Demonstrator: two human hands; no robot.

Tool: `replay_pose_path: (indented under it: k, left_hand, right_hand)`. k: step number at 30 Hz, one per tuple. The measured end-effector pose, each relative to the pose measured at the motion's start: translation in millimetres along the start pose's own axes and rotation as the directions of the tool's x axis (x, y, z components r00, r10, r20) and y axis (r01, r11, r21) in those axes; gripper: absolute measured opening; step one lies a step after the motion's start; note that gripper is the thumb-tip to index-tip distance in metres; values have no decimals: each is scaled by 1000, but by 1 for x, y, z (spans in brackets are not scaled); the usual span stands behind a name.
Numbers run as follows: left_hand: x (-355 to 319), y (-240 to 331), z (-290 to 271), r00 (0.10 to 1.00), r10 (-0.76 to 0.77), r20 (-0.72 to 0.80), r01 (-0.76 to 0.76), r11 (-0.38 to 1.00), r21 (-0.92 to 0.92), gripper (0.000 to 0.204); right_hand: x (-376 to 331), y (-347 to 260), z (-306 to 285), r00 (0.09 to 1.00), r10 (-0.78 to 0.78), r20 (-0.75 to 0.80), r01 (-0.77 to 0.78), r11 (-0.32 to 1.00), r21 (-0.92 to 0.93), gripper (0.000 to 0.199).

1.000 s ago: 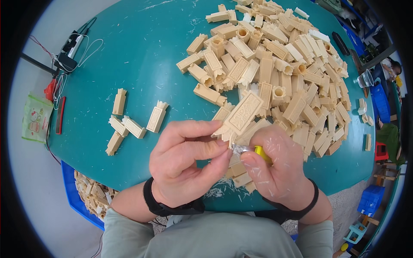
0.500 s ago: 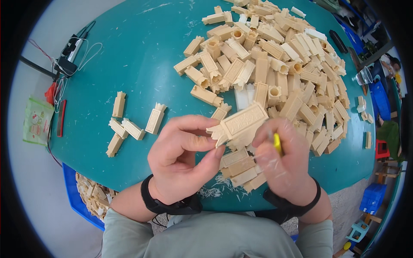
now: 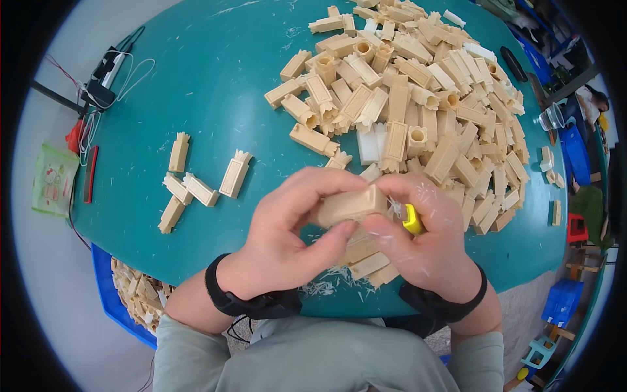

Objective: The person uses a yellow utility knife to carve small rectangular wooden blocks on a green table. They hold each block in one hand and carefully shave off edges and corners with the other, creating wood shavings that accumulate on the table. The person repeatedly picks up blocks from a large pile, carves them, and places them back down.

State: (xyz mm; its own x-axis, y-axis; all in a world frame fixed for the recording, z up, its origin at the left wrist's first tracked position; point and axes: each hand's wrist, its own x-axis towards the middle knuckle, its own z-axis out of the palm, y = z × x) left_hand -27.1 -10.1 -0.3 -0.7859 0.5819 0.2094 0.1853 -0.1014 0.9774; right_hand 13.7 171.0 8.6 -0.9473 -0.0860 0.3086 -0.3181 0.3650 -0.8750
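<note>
A beige rectangular plastic piece (image 3: 353,204) is gripped between the thumb and fingers of my left hand (image 3: 274,228), lying nearly level with a plain face towards me. My right hand (image 3: 431,245) is closed round a small yellow-handled tool (image 3: 412,220); its working end is hidden. The right thumb and fingertips meet the piece's right end. Thin pale shavings cling to the right hand, and more shavings (image 3: 320,287) lie on the table below. Several similar pieces (image 3: 369,266) sit just under my hands.
A large heap of beige pieces (image 3: 397,104) covers the far right of the green table (image 3: 215,85). Several loose ones (image 3: 201,190) lie at left. A blue bin (image 3: 104,287) of pieces stands lower left. A power strip (image 3: 112,70) with cables and a clear cup (image 3: 552,117) edge the table.
The piece has turned from its carved face, crown-like end to the left, to a plain face. My right hand has come in against its right end.
</note>
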Motion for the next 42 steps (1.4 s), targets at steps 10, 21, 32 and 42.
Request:
replay_pose_path:
  k: [10,21,32,42]
  left_hand:
    - [-2,0,-4,960,216,-180,-188,969,157,38]
    - [-5,-1,1,910,292,-293,-248,953,176,40]
    - [-5,0,1,917,311,-249,-274,946,171,41]
    - [-6,2,1,947,242,-213,-229,970,85,38]
  right_hand:
    - [-2,-16,-3,994,34,103,-25,996,-82,21]
    - [-3,-14,2,996,-20,85,31,992,-120,20]
    - [-3,-12,3,997,-44,70,56,981,-188,23]
    - [-2,-11,2,995,-72,67,85,974,-211,23]
